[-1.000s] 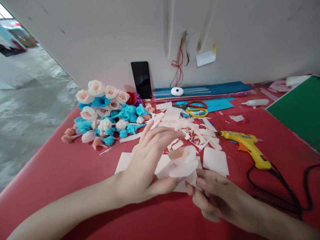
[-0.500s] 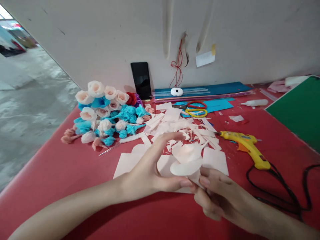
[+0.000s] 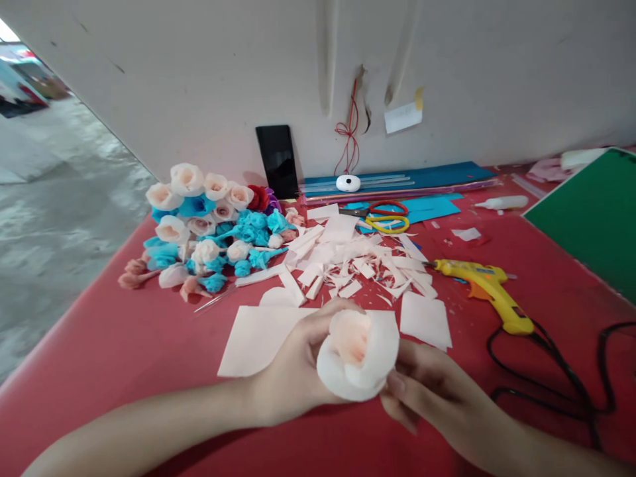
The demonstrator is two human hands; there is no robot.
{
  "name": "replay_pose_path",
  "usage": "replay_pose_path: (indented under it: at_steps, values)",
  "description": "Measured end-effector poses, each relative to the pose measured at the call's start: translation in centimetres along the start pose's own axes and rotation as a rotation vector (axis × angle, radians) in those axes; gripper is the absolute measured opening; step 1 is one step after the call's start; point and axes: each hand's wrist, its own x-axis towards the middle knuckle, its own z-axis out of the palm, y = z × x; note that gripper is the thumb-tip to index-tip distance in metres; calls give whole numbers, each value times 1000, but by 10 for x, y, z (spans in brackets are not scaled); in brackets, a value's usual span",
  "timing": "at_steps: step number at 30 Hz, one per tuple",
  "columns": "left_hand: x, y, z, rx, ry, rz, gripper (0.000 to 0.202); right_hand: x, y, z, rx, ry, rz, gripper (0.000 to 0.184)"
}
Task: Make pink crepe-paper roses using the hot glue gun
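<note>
A cream paper flower [image 3: 358, 354] with a peach centre is held up over the near part of the red table, its open face turned towards me. My left hand [image 3: 298, 361] is closed around its left side and back; most of those fingers are hidden behind the petals. At the lower right petal edge, my right hand [image 3: 432, 391] pinches the flower between thumb and fingers. Beneath and behind the flower lie a cream paper sheet [image 3: 258, 338] and a smaller cream piece [image 3: 424, 318].
Paper scraps [image 3: 338, 258] cover the table's middle. Finished-looking paper flowers [image 3: 199, 218] heap at left. A yellow glue gun [image 3: 487, 291] with a black cord [image 3: 561, 371] lies right. Behind are scissors [image 3: 382, 215], a phone [image 3: 278, 159], a white bottle [image 3: 504, 203] and a green board [image 3: 591, 218].
The flower has tilted so that its open face turns towards me, and it sits slightly lower. My left hand has moved from beside the flower to closing around it.
</note>
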Motion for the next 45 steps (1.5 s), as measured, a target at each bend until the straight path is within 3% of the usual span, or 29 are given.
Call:
replay_pose_path:
  at_steps: [11, 17, 22, 26, 34, 41, 45]
  values:
    - [0, -2, 4, 34, 27, 35, 20, -1, -5, 1, 11, -41, 56, 29]
    - [0, 0, 4, -32, 42, 21, 13, -1, -4, 0, 90, -86, 10, 27]
    - [-1, -2, 4, -109, 153, -35, 22, 1, -6, 2, 69, 23, 16, 13]
    - [-2, -7, 5, -75, 235, -43, 26, 2, -4, 4, -60, 152, -8, 17]
    - [-1, -8, 5, -74, 191, -64, 30, 1, 0, 3, -183, 172, -30, 34]
    - [-2, -7, 4, -125, 149, -43, 31, -1, 2, 6, -21, 100, 29, 28]
    - [-1, -4, 5, -125, 141, -11, 23, -1, -4, 4, -169, 173, -19, 18]
